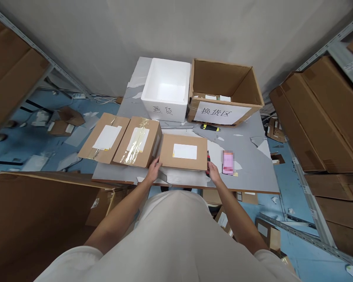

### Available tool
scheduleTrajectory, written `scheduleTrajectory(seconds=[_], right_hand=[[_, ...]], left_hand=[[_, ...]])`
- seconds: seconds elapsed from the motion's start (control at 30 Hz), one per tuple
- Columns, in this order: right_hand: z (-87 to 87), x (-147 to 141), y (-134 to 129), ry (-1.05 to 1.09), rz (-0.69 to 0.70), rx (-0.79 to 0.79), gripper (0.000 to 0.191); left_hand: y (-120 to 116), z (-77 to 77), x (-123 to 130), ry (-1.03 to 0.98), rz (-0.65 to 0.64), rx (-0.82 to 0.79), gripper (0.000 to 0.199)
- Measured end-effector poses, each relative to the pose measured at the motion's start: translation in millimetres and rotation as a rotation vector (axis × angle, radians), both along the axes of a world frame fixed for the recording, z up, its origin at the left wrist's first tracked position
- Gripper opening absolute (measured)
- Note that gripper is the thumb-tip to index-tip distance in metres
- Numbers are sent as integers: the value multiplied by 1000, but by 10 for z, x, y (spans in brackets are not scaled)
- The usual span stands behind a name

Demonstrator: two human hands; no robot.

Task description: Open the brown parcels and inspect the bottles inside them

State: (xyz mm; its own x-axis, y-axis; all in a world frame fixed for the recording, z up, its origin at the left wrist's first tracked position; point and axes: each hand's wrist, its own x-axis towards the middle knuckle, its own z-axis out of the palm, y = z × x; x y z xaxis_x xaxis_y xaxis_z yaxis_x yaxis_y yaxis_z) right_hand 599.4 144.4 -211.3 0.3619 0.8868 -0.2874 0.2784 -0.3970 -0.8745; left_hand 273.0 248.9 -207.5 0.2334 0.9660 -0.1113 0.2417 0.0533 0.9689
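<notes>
A flat brown cardboard box (167,150) with a white label (185,151) is in front of me at the near side of the table. My left hand (154,170) grips its near left corner, and my right hand (213,172) grips the near right edge. The fingers of both hands are partly hidden by the box. Just left of it stand two more cardboard boxes, a taped one (151,147) and a flatter one (111,137), both labelled. Beside my right hand, something red and black (208,158) shows at the box's right edge. A phone (228,162) with a pink screen lies farther right.
At the back of the grey table (253,164) stand a white foam box (164,105) and an open carton (228,66) with items inside; both bear handwriting. A yellow-black box cutter (210,127) lies before the carton. Racks with cartons (326,113) and a big open carton (41,219) flank me.
</notes>
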Motion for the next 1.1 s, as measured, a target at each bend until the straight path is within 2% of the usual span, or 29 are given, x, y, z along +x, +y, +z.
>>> scheduleTrajectory(seconds=[0.1, 0.2, 0.27, 0.4, 0.47, 0.6, 0.73, 0.9, 1.0, 1.1], right_hand=[[-130, -10, -116, 64, 8, 16, 44], [-221, -8, -135, 48, 108, 35, 59], [-263, -19, -106, -9, 167, 10, 62], [-295, -73, -53, -78, 171, -27, 44], [-270, -92, -69, -81, 172, -10, 35], [-119, -88, -163, -110, 185, 27, 22], [155, -83, -178, -238, 190, 80, 31], [513, -114, 30, -441, 150, 51, 50], [637, -119, 189, -474, 124, 2, 57], [688, -110, 306, -472, 95, -50, 60]], left_hand=[[-38, -125, -129, 75, -67, -1, 54], [-33, -250, -172, 234, -144, -8, 53], [-1, -318, -144, 313, -172, -5, 42], [37, -390, -50, 346, -146, -11, 19], [3, -384, -32, 345, -136, -8, 15], [-149, -258, -54, 279, -124, 44, 36], [-258, -7, -40, 174, -43, 122, 57], [-152, 277, 60, 195, 12, 164, 55], [-34, 344, 120, 190, 48, 162, 51], [31, 351, 169, 189, 79, 109, 49]])
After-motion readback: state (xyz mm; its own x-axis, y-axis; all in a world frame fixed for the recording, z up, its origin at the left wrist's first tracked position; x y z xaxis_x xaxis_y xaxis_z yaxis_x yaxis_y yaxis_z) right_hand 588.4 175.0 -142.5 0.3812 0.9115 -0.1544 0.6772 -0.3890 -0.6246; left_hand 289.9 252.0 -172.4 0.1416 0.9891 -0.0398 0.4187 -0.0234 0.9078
